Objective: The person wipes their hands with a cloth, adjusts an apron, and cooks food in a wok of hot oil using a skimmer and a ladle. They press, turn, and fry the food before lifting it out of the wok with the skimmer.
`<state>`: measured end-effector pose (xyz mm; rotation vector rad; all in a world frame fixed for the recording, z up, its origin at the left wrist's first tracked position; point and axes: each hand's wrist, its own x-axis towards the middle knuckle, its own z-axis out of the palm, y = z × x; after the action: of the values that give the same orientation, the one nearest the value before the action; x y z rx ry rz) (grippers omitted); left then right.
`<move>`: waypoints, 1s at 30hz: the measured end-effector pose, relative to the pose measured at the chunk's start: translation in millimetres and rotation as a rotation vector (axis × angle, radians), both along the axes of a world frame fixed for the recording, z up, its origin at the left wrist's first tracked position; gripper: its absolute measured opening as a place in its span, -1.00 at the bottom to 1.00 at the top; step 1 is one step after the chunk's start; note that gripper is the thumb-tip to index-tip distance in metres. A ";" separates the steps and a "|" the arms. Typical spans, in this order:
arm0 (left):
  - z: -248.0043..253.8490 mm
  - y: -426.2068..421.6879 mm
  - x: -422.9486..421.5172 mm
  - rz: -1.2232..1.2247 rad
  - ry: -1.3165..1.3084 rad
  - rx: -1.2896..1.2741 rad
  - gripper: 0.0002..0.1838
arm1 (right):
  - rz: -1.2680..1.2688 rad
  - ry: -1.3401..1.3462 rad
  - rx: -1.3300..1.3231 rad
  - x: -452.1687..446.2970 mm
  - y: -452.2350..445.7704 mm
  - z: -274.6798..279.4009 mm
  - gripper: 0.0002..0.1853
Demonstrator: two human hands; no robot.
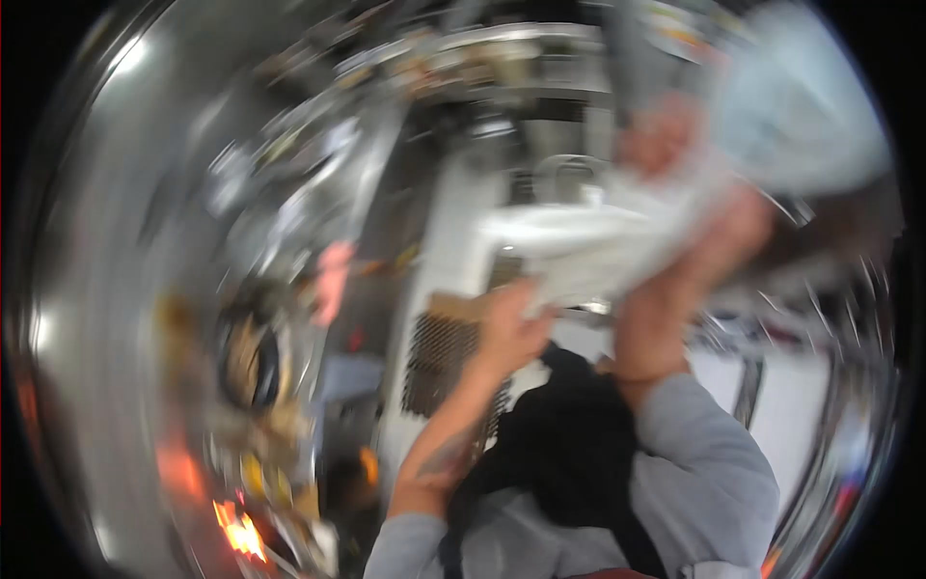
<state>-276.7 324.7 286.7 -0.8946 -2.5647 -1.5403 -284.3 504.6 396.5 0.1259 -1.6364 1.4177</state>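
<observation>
A white, limp sheet (pixel 603 256), cloth or plastic, stretches in front of me, smeared by motion. My left hand (pixel 516 323) is closed on its lower left corner. Along the right side of the sheet lies my right hand (pixel 728 227); blur hides its fingers, so its grip cannot be made out. Another person's hand (pixel 661 135) appears just beyond the sheet, beside a pale blue blurred shape (pixel 805 101), perhaps clothing.
A dark perforated mat or rack (pixel 439 357) lies by my left forearm. Flames (pixel 239 531) burn at lower left, near a dark round pan (pixel 253 357). A long metal counter (pixel 371 183) runs along the left, and a white surface (pixel 791 405) is at right.
</observation>
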 end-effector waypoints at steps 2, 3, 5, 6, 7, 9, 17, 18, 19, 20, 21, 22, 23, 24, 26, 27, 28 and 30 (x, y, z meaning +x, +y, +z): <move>-25.7 -40.0 -3.6 0.136 -0.081 -0.067 -0.88 | -0.261 0.046 0.095 -24.5 11.5 -19.3 -0.61; -66.8 -69.7 4.8 0.265 -0.168 -0.032 -0.86 | -0.334 0.059 0.096 -37.6 14.9 -25.8 -0.64; -114.0 -130.6 40.7 0.532 -0.350 0.014 -0.80 | -0.403 0.092 0.053 -68.5 14.3 -38.7 -0.70; -133.0 -158.3 69.3 0.646 -0.400 -0.098 -0.78 | -0.406 0.110 0.023 -81.6 13.2 -44.0 -0.73; -165.2 -187.8 98.4 0.733 -0.416 -0.211 -0.75 | -0.413 0.142 -0.001 -91.7 15.6 -49.3 -0.76; -151.2 -219.6 137.0 0.875 -0.627 -0.355 -0.73 | -0.404 0.310 -0.037 -114.3 25.2 -72.2 -0.77; -147.7 -263.3 67.3 1.083 -0.317 -0.301 -0.74 | -0.079 -0.822 0.531 -175.5 -8.6 -159.1 -0.65; -145.2 -263.4 43.7 1.064 -0.376 -0.283 -0.72 | 0.208 -0.723 0.537 -208.3 5.3 -236.7 -0.66; -143.3 -265.1 20.5 1.040 -0.429 -0.264 -0.71 | 0.289 -0.706 0.565 -194.8 -17.5 -241.1 -0.69; -142.3 -269.7 -0.3 1.049 -0.276 -0.266 -0.70 | 0.381 -0.854 0.587 -201.5 -22.3 -276.2 -0.69; -141.3 -276.7 -19.8 1.053 -0.124 -0.271 -0.68 | 0.496 -0.878 0.461 -187.9 -37.3 -289.1 -0.66; -142.3 -288.4 -40.4 1.108 -0.092 -0.159 -0.65 | 0.567 -0.961 0.503 -167.1 -51.8 -279.6 -0.62; -147.7 -303.9 -61.8 1.156 -0.066 -0.047 -0.61 | 0.566 -0.986 0.739 -167.3 -50.7 -312.1 -0.59; -168.2 -330.8 -89.1 1.156 -0.157 0.225 -0.58 | 0.668 -0.981 0.724 -145.2 -59.9 -299.6 -0.56; -145.5 -367.5 -124.1 1.300 -0.261 0.592 -0.55 | 0.767 -1.092 0.616 -120.8 -68.9 -326.1 -0.57; -137.9 -398.3 -135.6 1.269 -0.362 0.647 -0.51 | 0.740 -1.154 0.800 -102.9 -77.1 -307.7 -0.57; -132.5 -428.6 -147.2 1.302 -0.508 0.698 -0.48 | 0.728 -1.223 0.835 -92.5 -78.7 -322.6 -0.54; -140.5 -472.3 -168.9 1.315 -0.678 0.746 -0.44 | 0.721 -1.382 0.804 -57.8 -98.1 -292.4 -0.51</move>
<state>-445.6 -147.6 146.3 1.2653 -1.6220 -1.9811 -342.1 406.6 104.1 0.2300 -3.5462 1.2386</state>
